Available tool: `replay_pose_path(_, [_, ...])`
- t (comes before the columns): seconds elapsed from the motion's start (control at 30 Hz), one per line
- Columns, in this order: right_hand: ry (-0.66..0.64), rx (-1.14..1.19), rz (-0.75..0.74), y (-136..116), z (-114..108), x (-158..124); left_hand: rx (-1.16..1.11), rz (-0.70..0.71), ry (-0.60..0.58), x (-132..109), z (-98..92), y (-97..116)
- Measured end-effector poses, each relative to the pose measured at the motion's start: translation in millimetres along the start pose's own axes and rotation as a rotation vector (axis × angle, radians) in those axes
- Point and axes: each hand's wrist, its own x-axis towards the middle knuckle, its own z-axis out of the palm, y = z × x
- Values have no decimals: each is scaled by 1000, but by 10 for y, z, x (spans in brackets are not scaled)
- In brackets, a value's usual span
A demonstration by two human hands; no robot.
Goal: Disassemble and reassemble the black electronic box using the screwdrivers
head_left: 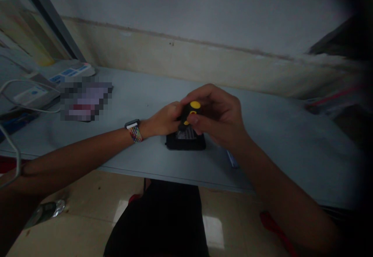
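My right hand (223, 115) is closed round the black-and-yellow handle of a screwdriver (194, 105); the yellow butt end faces up toward me. The screwdriver's shaft and tip are hidden. Under it on the table lies a flat black device (185, 144) with rounded corners and a pale printed label. My left hand (164, 121) comes in from the left against the device and the screwdriver. Its fingers look curled inward, but their ends are out of sight behind the handle, so what they grip is unclear. A watch with a patterned band is on the left wrist.
The pale table (140, 88) runs along a wall. To the left lie a phone-like thing with a blurred screen (87, 99), a white power strip (72, 72) and white cables. A small bluish item (232, 159) lies beneath my right wrist. A bottle (48, 212) is on the floor.
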Motion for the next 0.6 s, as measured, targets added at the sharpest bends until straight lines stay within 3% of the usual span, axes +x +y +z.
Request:
replay_pose_path(0.3, [-54, -3, -4, -14, -73, -19, -93, 57, -71, 4, -5, -35])
replay_pose_path(0.43, [-46, -2, 7, -6, -82, -18, -58, 86, -17, 20, 8, -55])
replay_pose_path(0.6, [-49, 23, -41, 2, -87, -12, -55, 89, -32, 32, -3, -17])
